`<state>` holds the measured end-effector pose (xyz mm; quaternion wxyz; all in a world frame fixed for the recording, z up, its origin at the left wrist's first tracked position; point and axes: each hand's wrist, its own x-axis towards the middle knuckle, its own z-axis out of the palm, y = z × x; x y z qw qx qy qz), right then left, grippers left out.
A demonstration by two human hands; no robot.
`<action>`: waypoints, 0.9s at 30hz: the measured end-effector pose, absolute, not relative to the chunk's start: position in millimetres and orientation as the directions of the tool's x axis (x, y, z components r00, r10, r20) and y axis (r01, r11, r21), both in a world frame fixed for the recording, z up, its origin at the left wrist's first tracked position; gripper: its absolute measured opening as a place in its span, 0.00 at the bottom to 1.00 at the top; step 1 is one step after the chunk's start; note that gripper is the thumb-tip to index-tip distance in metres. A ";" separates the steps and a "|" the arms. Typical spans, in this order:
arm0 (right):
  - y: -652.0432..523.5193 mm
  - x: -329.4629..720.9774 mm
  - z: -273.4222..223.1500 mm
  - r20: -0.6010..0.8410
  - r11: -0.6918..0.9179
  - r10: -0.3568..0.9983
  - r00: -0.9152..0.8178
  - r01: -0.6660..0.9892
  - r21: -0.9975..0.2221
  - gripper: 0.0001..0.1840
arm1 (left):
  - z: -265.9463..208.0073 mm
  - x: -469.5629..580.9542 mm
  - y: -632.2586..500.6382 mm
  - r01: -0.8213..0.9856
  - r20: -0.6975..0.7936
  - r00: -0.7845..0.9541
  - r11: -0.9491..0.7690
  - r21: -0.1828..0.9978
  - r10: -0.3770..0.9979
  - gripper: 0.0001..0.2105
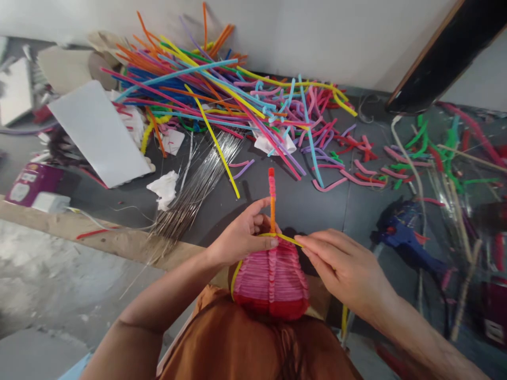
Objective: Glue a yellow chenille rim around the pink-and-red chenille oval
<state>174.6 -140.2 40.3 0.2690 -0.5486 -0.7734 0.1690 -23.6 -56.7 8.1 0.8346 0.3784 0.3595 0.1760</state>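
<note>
Close to my body is a pink and red shape wound from pipe cleaners, wide and red at the bottom, with a ridge up its middle. From its narrow top rises an orange stem tipped in pink and red. My left hand is closed around the base of that stem, thumb pressed near a yellow pipe cleaner. My right hand pinches the yellow pipe cleaner's end, to the right of the stem. More yellow edges the shape's left side.
A heap of coloured pipe cleaners lies along the wall. Thin metal wires stretch towards the table's front edge. A blue glue gun is on the right, with cut green and pink pieces behind it. White foam boards are at left.
</note>
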 end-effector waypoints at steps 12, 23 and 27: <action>-146.2 178.6 29.8 0.203 0.338 0.941 -0.270 0.757 -0.559 0.16 | 5.5 -24.2 -57.4 -0.001 -0.464 0.680 0.634 0.773 0.568 0.36; -143.6 172.4 41.5 0.257 0.385 0.922 -0.290 0.764 -0.518 0.13 | 5.7 -24.6 -57.5 -0.004 -0.471 0.670 0.638 0.770 0.573 0.36; -146.9 176.9 30.6 0.227 0.360 0.933 -0.280 0.751 -0.554 0.15 | 5.8 -24.8 -57.3 0.012 -0.468 0.674 0.624 0.781 0.572 0.36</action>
